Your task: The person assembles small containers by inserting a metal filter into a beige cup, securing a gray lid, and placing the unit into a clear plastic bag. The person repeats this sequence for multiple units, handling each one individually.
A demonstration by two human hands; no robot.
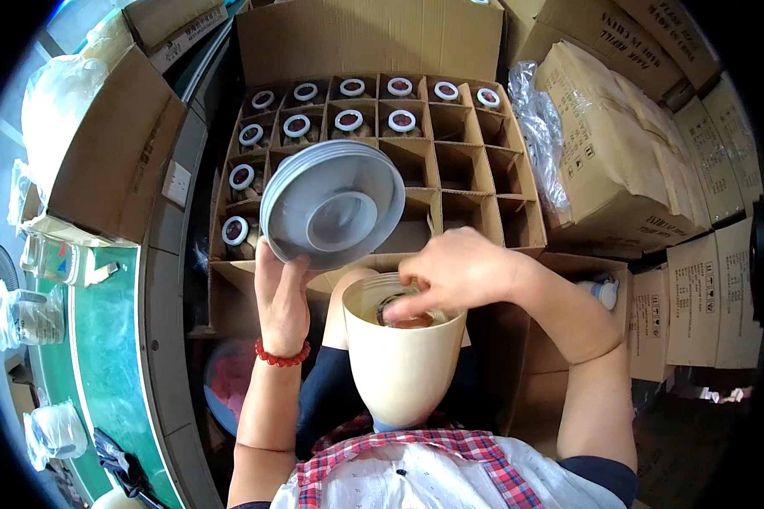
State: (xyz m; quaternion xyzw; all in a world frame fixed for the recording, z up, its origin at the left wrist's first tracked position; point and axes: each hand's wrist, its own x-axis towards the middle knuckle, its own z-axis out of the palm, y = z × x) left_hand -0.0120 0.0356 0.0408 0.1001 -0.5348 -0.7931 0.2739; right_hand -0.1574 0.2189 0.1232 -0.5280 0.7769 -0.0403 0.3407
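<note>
My left hand (pixel 282 299), a red bead bracelet on its wrist, grips a round grey-white plastic lid-like piece (pixel 335 222) by its lower edge. The piece is tilted, showing a raised ring at its middle and ridges round its rim. Between my legs stands a cream plastic flask body (pixel 403 365), wide mouth upward, with a blue-grey lower end. At its mouth, my right hand (pixel 458 270) has curled fingers reaching inside. Something round and shiny shows partly beneath those fingers, but I cannot make out what it is.
Ahead is a divided carton (pixel 373 259) with several white-ringed bottles (pixel 349 120) in its cells. Taped cartons (pixel 603 153) and clear plastic wrap (pixel 542 136) are at right. On the left, a green table (pixel 110 339) carries wrapped items; a blue basin (pixel 221 407) sits low beside my leg.
</note>
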